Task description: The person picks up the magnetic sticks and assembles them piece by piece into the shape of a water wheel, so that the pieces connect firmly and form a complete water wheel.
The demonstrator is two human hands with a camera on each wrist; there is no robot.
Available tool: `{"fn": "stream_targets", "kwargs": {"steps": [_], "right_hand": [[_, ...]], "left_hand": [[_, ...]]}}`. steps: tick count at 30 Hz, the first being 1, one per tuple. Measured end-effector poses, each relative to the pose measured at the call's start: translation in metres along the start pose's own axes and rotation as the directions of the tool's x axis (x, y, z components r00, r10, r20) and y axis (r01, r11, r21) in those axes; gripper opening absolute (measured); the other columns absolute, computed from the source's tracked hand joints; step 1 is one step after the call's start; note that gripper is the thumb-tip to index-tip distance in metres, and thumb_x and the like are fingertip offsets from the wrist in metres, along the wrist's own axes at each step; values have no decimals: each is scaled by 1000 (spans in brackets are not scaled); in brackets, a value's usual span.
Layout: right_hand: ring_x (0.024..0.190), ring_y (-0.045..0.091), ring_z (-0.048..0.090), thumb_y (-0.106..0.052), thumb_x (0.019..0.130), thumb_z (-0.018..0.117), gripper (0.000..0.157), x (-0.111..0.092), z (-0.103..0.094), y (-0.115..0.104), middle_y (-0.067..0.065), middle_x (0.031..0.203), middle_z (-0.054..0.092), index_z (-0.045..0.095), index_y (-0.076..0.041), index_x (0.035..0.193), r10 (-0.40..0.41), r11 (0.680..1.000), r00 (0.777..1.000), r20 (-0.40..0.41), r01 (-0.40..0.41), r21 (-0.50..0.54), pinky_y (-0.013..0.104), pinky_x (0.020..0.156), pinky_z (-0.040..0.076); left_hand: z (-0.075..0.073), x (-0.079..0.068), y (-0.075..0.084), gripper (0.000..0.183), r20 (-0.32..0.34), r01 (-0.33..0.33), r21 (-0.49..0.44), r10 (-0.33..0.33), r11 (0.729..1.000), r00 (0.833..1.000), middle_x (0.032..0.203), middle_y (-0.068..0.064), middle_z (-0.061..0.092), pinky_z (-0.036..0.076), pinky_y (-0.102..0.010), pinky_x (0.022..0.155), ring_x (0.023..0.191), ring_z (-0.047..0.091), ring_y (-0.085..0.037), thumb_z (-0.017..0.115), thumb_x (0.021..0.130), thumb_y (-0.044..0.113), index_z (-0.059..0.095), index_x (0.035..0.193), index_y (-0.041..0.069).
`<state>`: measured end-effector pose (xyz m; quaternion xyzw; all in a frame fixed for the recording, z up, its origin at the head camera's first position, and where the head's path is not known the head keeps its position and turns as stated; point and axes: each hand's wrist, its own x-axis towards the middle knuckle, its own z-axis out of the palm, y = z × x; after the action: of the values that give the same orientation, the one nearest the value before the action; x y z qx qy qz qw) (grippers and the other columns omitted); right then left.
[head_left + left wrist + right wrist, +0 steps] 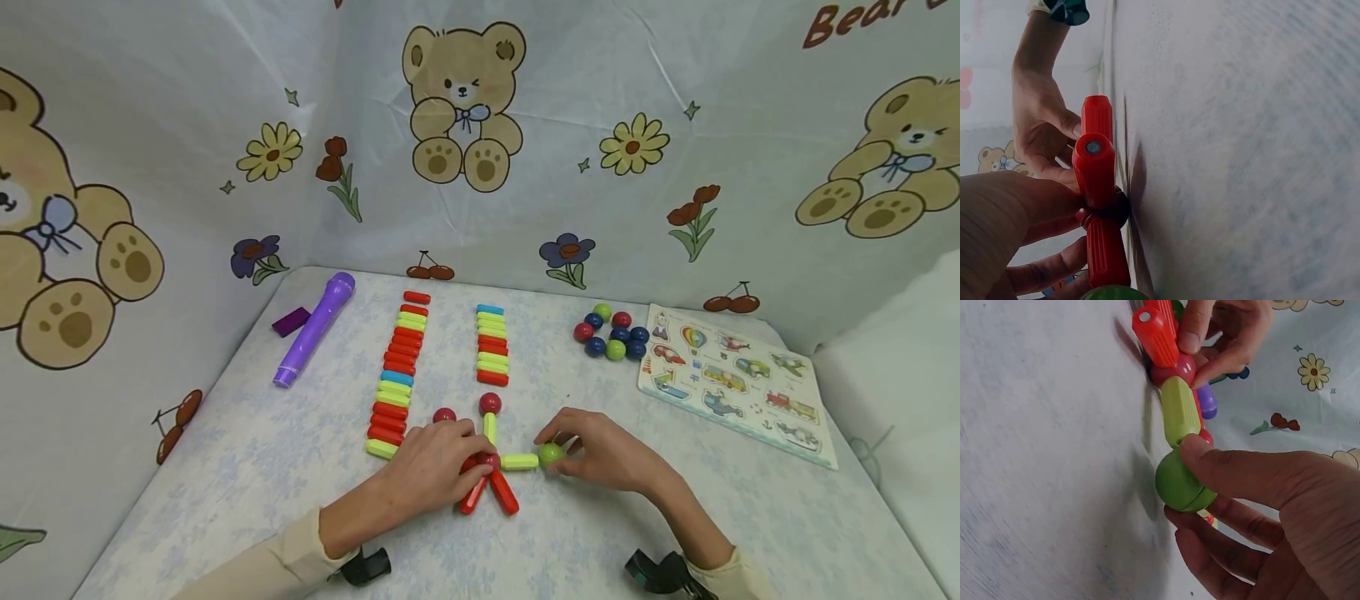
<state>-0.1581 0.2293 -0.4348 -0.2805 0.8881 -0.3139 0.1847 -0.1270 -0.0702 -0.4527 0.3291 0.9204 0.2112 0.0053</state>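
Note:
My left hand pinches the dark red ball at the middle of a small figure built of rods and balls. Two red rods spread from that ball toward me. A yellow-green rod points away, capped by a red ball. Another yellow-green rod reaches to the right. At its outer end, thumb and fingers of my right hand grip a green ball. Left-hand fingers partly cover a red rod on the left side, with a green ball at its end.
Two columns of red, yellow-green and blue rods lie beyond the figure. Loose balls cluster at the back right beside a picture board. A purple microphone-shaped stick and a dark purple block are at the left.

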Motion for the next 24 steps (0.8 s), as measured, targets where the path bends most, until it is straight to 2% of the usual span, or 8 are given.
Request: {"fn": "stream_targets", "kwargs": {"steps": [5,14,19,24], "right_hand": [[103,9,69,-18,94,87,28,2,4,-1,-9,112,70,78,-18,120,-34,999,999,-32,34,-6,38,90,64],[109,14,68,-7,94,84,30,16,8,4,-4,119,71,77,-12,122,-89,996,992,-86,90,15,41,95,63],[109,13,68,-6,94,84,32,22,9,8,-3,120,71,76,-11,124,-108,994,991,-80,110,26,41,97,62],[111,17,72,-12,97,82,30,27,3,10,0,121,73,75,-10,126,-110,992,992,-65,114,51,45,98,62]], "left_hand": [[0,1,0,19,0,-2,-2,2,1000,1000,84,10,58,40,-20,49,64,45,-3,82,97,34,83,114,24],[-1,0,-1,24,17,-12,11,12,1000,1000,89,11,59,41,-18,52,70,47,-3,81,99,39,84,117,23],[-3,0,-5,25,-7,-91,20,91,996,996,102,6,65,46,-16,60,86,54,-7,82,98,34,84,118,20],[-7,1,-9,24,15,-201,39,200,979,980,110,6,69,49,-14,73,95,59,-9,82,98,27,84,121,22]]}}
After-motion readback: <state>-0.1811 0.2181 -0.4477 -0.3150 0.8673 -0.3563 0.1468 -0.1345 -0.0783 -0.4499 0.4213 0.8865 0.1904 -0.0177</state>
